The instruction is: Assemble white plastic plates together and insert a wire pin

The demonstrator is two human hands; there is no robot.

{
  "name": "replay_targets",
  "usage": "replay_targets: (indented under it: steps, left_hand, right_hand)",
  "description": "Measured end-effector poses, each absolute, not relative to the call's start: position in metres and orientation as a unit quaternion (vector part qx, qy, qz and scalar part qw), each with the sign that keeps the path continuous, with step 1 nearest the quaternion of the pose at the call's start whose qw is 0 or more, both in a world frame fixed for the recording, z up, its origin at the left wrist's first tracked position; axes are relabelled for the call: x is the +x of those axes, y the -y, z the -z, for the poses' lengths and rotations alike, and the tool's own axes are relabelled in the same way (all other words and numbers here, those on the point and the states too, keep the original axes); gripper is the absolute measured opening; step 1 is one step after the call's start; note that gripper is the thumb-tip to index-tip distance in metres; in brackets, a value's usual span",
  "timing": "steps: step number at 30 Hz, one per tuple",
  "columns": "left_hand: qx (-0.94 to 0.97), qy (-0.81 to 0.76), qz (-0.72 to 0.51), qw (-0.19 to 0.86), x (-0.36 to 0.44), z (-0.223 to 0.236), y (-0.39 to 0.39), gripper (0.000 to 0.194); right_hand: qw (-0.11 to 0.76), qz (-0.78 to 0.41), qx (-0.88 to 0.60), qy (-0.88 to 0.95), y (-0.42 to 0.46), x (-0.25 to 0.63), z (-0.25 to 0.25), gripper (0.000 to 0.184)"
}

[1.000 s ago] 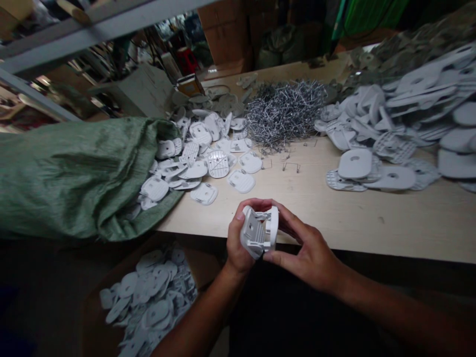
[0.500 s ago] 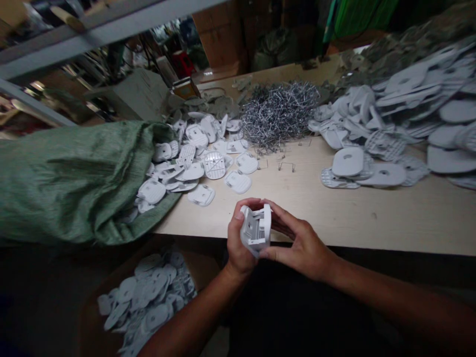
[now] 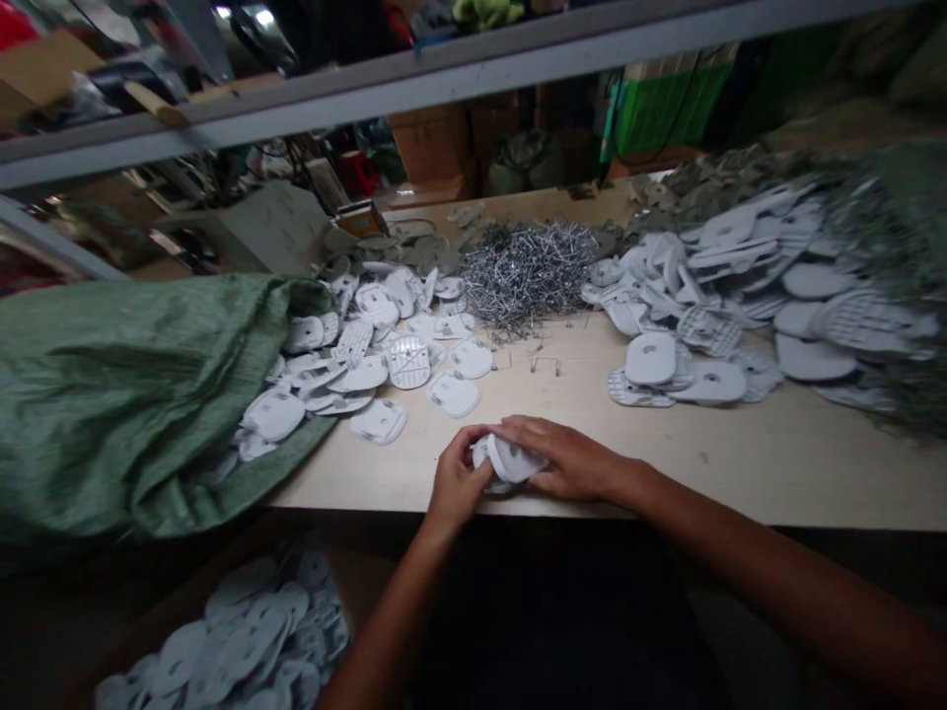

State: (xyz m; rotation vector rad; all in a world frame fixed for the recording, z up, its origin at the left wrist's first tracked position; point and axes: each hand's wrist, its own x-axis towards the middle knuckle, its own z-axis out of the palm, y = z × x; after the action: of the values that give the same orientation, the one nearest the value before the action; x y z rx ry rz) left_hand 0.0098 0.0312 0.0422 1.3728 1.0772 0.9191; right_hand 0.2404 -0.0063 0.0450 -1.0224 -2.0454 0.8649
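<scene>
Since pretty much everything on this bench sits around the big tangle of wire clips (image 3: 527,276), I'll use that as my reference point. Straight toward the camera from the tangle, near the front edge of the pale workbench (image 3: 740,478), a white plastic part (image 3: 512,459) sits cupped between both hands. The left hand (image 3: 459,478) has its fingers (image 3: 473,449) curled together around the part's left side, and the right hand (image 3: 569,459) comes in from the other side with its fingers (image 3: 518,429) held together and laid across the top, so the part is clamped between them. It's tilted and mostly covered, and honestly I can't tell if it's touching the bench.

A couple of loose wire clips (image 3: 546,365) lie just in front of the tangle. To its left there's a spread of white plastic plates (image 3: 362,360), running up to the open mouth of a green woven sack (image 3: 125,404) lying on the bench. To its right is a much bigger heap of white plastic discs and plates (image 3: 710,306). Down below the bench edge, on the near left from the tangle, a cardboard box (image 3: 362,582) is full of more white discs. A grey metal shelf rail (image 3: 370,89) runs across beyond the tangle.
</scene>
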Motion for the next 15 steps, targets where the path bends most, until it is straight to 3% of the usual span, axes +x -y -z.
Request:
replay_targets:
  steps: [4,9,15]
  left_hand:
    - [0.637,-0.504,-0.353,0.463,-0.008,-0.033,-0.044,0.044]
    - [0.757,-0.531,-0.241,0.295,-0.032,-0.047,-0.045,0.063]
    - [0.817,-0.504,-0.089,0.268,-0.016,-0.072,-0.041,0.077]
  right_hand:
    - [0.373,-0.252,-0.517,0.728,-0.019,0.264,-0.033,0.081]
    - [0.364,-0.161,-0.722,0.566,-0.058,0.303,-0.03,0.064]
    - [0.379,-0.191,-0.72,0.55,-0.077,0.301,-0.019,0.021]
